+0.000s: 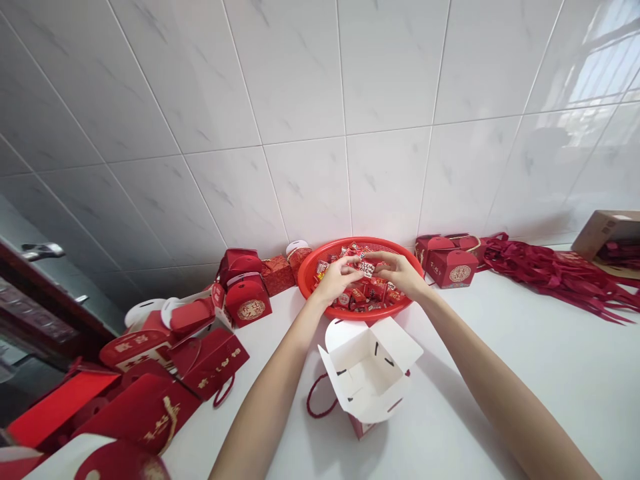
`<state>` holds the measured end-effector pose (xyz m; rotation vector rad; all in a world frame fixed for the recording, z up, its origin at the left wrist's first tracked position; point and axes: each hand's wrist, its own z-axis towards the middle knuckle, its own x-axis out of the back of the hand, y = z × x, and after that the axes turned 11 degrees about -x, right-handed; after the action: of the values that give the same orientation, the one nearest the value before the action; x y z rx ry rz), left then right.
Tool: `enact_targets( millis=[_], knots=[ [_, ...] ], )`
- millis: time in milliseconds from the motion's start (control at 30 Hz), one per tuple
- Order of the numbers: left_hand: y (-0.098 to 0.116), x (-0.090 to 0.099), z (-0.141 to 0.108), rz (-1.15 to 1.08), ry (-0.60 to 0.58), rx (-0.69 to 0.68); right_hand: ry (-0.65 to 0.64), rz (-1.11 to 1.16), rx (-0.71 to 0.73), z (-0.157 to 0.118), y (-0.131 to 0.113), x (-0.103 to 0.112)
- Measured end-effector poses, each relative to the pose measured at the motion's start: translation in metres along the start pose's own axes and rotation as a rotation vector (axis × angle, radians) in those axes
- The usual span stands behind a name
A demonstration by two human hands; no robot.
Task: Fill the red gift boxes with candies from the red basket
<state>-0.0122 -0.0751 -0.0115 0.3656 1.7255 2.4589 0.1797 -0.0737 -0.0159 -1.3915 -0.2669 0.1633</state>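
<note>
Over a red plastic basket (306,283) full of wrapped candies (357,295), both hands meet with curled fingers. A white-and-red wrapped candy (367,268) shows between their fingertips. My left hand (340,279) pinches at its left side, and my right hand (400,272) closes at its right side. In front of the basket, between my forearms, stands a gift box (367,380) with its flaps spread. Its white inside faces up, with small dark slots or cord ends in the walls. A dark red cord loop (317,397) hangs out on its left.
Red gift boxes (247,300) crowd the table's left side, some with cord handles. More red boxes (453,267) stand right of the basket, beside a heap of dark red ribbons (545,270). A cardboard box (607,240) is at far right. A tiled wall (310,187) rises behind.
</note>
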Motion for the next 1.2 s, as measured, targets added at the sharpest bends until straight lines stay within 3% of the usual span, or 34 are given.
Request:
enact_targets(
  millis=[233, 367, 533, 633, 733, 1000, 1200],
  knots=[
    [0.000, -0.001, 0.001, 0.060, -0.038, -0.132, -0.058, 0.009, -0.055, -0.003, -0.005, -0.002],
    [-0.001, -0.002, 0.002, 0.289, -0.041, -0.140, 0.093, 0.078, -0.083, -0.001, -0.004, -0.002],
    [-0.006, -0.004, 0.002, 0.758, -0.238, 0.027, 0.162, 0.157, -0.132, 0.001, -0.006, -0.002],
    [-0.007, -0.005, 0.002, 0.911, -0.202, 0.139, 0.175, 0.156, -0.144, 0.002, -0.006, -0.002],
    [-0.009, -0.003, 0.003, 0.916, -0.085, 0.207, 0.171, 0.135, -0.157, 0.001, -0.007, -0.002],
    [-0.009, -0.001, 0.004, 0.945, 0.021, 0.299, 0.140, 0.124, -0.164, 0.001, -0.007, -0.003],
    [-0.005, -0.002, 0.002, 0.788, -0.112, 0.316, 0.123, 0.128, -0.191, 0.001, -0.007, -0.002]
  ],
)
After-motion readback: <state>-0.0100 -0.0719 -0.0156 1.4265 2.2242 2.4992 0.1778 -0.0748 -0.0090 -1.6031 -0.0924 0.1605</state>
